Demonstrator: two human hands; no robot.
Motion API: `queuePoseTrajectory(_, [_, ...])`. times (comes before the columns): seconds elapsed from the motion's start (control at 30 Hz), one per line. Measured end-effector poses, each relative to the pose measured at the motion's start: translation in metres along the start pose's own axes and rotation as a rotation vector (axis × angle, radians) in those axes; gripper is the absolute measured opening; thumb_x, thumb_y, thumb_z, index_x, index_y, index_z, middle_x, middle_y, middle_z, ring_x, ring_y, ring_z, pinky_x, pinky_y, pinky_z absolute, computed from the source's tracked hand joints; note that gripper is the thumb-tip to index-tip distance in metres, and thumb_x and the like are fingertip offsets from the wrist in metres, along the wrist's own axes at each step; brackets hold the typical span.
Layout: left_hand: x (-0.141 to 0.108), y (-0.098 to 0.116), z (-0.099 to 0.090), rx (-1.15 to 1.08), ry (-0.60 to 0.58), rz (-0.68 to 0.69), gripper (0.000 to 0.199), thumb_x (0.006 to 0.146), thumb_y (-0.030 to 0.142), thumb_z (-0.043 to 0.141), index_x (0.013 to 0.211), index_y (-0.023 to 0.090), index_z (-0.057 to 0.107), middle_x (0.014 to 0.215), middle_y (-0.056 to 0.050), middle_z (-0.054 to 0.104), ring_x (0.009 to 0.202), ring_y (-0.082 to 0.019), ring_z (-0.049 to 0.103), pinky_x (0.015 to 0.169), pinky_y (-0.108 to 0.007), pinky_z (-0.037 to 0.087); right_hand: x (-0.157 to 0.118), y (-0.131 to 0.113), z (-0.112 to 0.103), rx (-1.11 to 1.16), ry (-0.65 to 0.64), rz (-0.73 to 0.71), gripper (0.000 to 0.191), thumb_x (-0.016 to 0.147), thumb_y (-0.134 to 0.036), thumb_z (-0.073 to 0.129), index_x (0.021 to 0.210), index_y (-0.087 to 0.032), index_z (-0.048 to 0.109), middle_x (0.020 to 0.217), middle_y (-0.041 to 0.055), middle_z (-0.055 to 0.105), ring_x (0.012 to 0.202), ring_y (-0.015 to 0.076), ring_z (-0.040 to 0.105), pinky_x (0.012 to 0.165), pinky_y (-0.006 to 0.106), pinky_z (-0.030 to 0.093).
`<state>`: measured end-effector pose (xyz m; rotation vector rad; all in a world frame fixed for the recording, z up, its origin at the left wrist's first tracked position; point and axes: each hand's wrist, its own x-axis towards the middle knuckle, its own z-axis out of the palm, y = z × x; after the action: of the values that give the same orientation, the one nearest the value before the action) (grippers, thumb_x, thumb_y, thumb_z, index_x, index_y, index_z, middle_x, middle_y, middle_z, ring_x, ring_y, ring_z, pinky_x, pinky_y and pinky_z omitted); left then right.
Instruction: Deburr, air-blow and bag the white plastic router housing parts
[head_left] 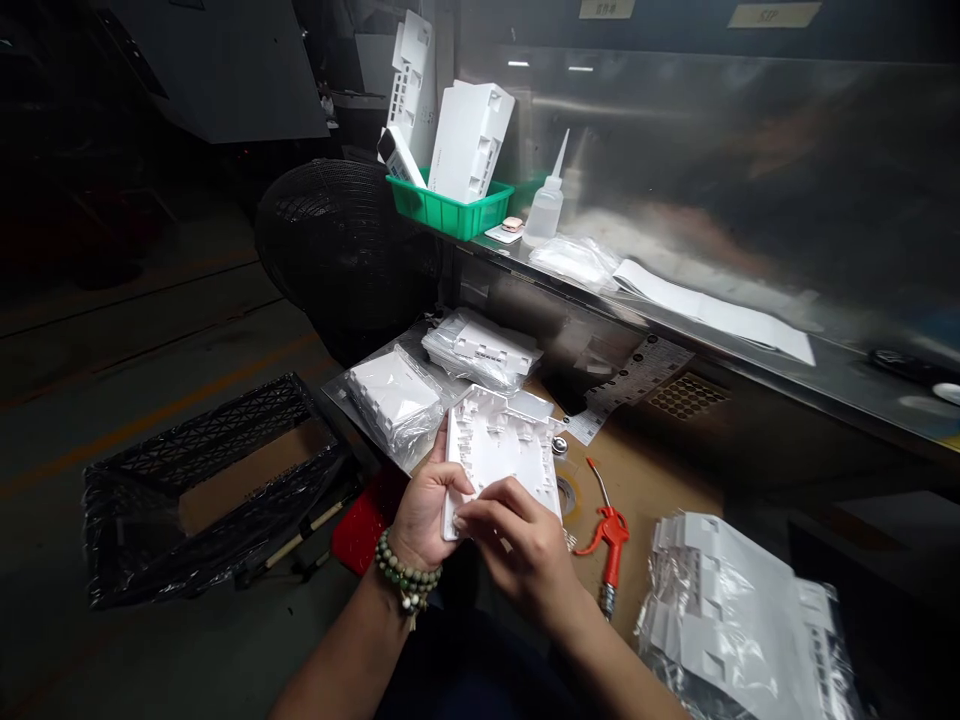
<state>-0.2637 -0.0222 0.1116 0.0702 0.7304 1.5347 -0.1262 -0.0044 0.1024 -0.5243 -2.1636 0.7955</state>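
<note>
A white plastic housing [506, 450] is held tilted above the bench's front edge, its ribbed inner side facing up. My left hand [431, 510], with a bead bracelet at the wrist, grips the housing's left edge, thumb over the rim. The fingers of my right hand [525, 540] are pinched together at the lower left corner of the housing; whatever may be between the fingertips is too small to make out. To the right of the hands lies a red air blow gun [613, 535], and a roll of tape [566, 497] is partly hidden behind the housing.
Bagged white housings lie at the back left [397, 395] and right [727, 610] of the bench. Above, a metal shelf [675, 330] bears a green bin [450, 212] and a bottle [545, 208]. A black crate [210, 490] and a fan [337, 250] stand left.
</note>
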Motion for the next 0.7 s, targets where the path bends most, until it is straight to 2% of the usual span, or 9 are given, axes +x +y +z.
queuePoseTrajectory(0.07, [0.000,-0.001,-0.002,-0.003,-0.016,-0.007,0.119,0.054,-0.007,0.051,0.159,0.041,0.025,0.143,-0.004,0.064,0.120,-0.032,0.066,0.104,-0.051,0.053,0.000,0.000,-0.004,0.058,-0.081,0.023,0.015,0.096,-0.015,0.059,0.100,-0.022,0.072,0.090,0.0046,0.062,0.075,0.0132,0.062,0.066,0.023,0.050])
queuePoseTrajectory(0.13, [0.002,0.000,-0.004,-0.013,-0.047,-0.008,0.119,0.053,-0.007,0.050,0.159,0.040,0.024,0.142,-0.005,0.064,0.121,-0.033,0.066,0.105,-0.055,0.051,-0.001,0.001,-0.013,0.066,-0.072,0.063,0.012,0.095,-0.018,0.063,0.099,-0.022,0.073,0.090,0.0044,0.063,0.075,0.0134,0.063,0.066,0.024,0.051])
queuePoseTrajectory(0.3, [0.005,0.015,-0.012,-0.044,-0.104,-0.035,0.110,0.051,0.000,0.052,0.157,0.025,0.036,0.137,-0.012,0.067,0.121,-0.041,0.065,0.105,-0.065,0.048,-0.018,0.018,-0.056,-0.009,0.196,0.250,0.009,0.093,-0.026,0.069,0.099,-0.026,0.076,0.093,0.0049,0.066,0.082,0.0173,0.065,0.068,0.028,0.055])
queuePoseTrajectory(0.37, [0.006,0.024,-0.017,-0.058,-0.063,-0.062,0.108,0.048,0.003,0.053,0.155,0.019,0.040,0.134,-0.014,0.069,0.121,-0.043,0.064,0.106,-0.066,0.046,-0.033,0.030,-0.073,-0.048,0.282,0.333,0.012,0.092,-0.029,0.071,0.103,-0.027,0.076,0.099,0.0058,0.067,0.085,0.0186,0.067,0.070,0.030,0.057])
queuePoseTrajectory(0.47, [0.005,0.036,-0.024,-0.078,0.022,-0.064,0.108,0.045,0.006,0.053,0.152,0.016,0.044,0.131,-0.014,0.071,0.123,-0.044,0.062,0.107,-0.067,0.045,-0.057,0.048,-0.091,-0.147,0.388,0.427,0.020,0.092,-0.035,0.071,0.110,-0.027,0.075,0.107,0.0073,0.067,0.092,0.0212,0.067,0.074,0.033,0.059])
queuePoseTrajectory(0.57, [0.002,0.043,-0.025,-0.050,0.013,-0.023,0.107,0.045,0.007,0.053,0.151,0.018,0.047,0.130,-0.012,0.072,0.125,-0.045,0.061,0.107,-0.068,0.044,-0.071,0.054,-0.094,-0.274,0.417,0.434,0.018,0.092,-0.036,0.070,0.107,-0.027,0.076,0.105,0.0070,0.067,0.090,0.0214,0.066,0.074,0.034,0.056])
queuePoseTrajectory(0.7, [-0.001,0.045,-0.026,-0.011,-0.037,0.045,0.107,0.047,0.005,0.052,0.152,0.023,0.047,0.132,-0.008,0.071,0.127,-0.043,0.060,0.108,-0.068,0.043,-0.068,0.042,-0.080,-0.289,0.435,0.370,0.011,0.093,-0.029,0.068,0.101,-0.026,0.075,0.100,0.0062,0.065,0.084,0.0194,0.065,0.069,0.032,0.054])
